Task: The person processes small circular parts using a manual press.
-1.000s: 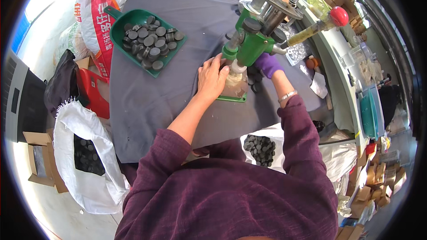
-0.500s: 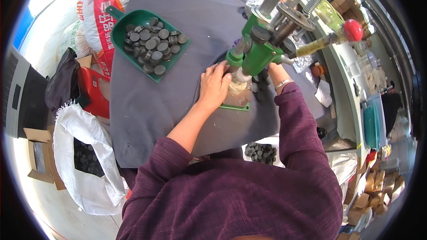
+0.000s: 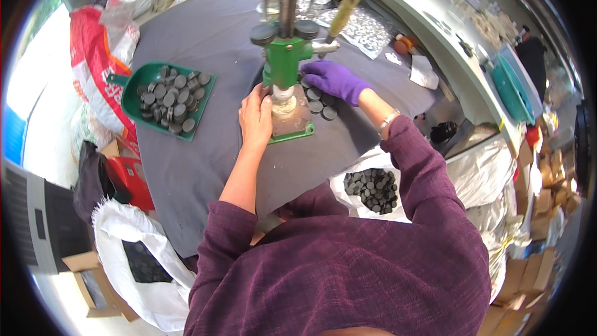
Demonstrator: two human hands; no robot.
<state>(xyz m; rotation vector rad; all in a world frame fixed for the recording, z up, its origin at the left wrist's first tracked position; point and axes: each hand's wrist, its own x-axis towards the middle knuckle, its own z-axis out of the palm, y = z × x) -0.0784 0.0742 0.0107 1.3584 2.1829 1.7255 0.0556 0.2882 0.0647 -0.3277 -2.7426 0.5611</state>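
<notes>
A green hand press [image 3: 285, 65] stands upright near the grey table's [image 3: 205, 168] middle. The bare left hand [image 3: 256, 118] is curled against its base from the left; the purple-gloved right hand [image 3: 334, 79] is laid loosely over dark discs [image 3: 320, 104] just right.

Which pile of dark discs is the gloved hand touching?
The loose discs on the grey table right of the green press, under the purple-gloved right hand. The other piles sit in the green tray and the white bag.
</notes>
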